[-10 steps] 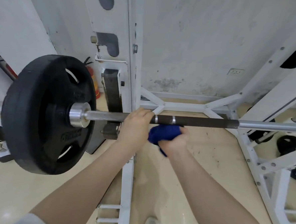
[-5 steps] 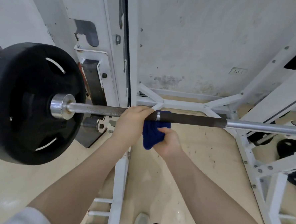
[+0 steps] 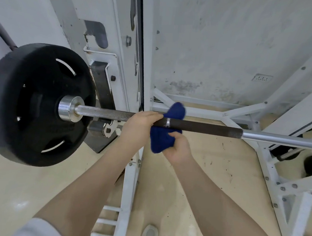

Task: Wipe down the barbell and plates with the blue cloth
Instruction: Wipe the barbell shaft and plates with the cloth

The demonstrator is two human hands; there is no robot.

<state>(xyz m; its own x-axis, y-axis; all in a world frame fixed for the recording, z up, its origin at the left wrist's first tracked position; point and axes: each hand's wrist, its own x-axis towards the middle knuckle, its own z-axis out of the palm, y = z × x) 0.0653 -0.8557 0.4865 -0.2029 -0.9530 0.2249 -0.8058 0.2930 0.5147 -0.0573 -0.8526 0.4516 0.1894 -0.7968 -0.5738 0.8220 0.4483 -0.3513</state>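
Against the stained white wall [image 3: 220, 39] stands a white steel rack [image 3: 130, 171], its upright rising just behind the barbell [image 3: 205, 127] that lies across it. Everything else sits around that bar. At the bar's left end a black plate [image 3: 33, 103] is loaded on the sleeve, hard against a shiny collar [image 3: 69, 108]. Below the bar is pale flooring [image 3: 213, 157], scuffed with dark specks. The person's left hand [image 3: 137, 128] wraps over the bar right where the knurling turns dark, fingers curled around it. Just right of that hand, the blue cloth [image 3: 162, 141] is draped over the bar, one end poking up behind it and the bulk hanging beneath. The right hand [image 3: 179, 146] is under the bar, bunching the hanging part in its fingers.
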